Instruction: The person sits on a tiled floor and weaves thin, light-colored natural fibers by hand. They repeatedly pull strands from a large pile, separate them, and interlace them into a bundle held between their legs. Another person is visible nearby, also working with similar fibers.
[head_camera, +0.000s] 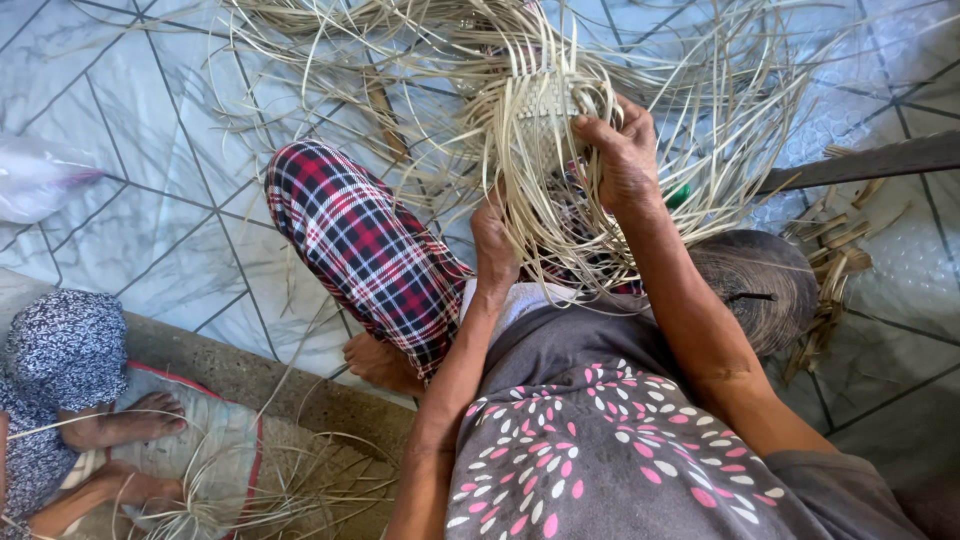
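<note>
A half-woven basket piece of pale reed strips rests on my raised knee in red plaid trousers. Long loose strips fan out from it in all directions. My right hand grips the woven part at its right edge, fingers curled over the top. My left hand is lower, closed around a bundle of hanging strips below the woven part. My bare foot rests by a concrete step.
The floor is pale blue tile. A round dark woven disc lies at my right, with cut reed scraps and a wooden plank beyond. Another person's feet rest on a mat lower left. A plastic bag lies far left.
</note>
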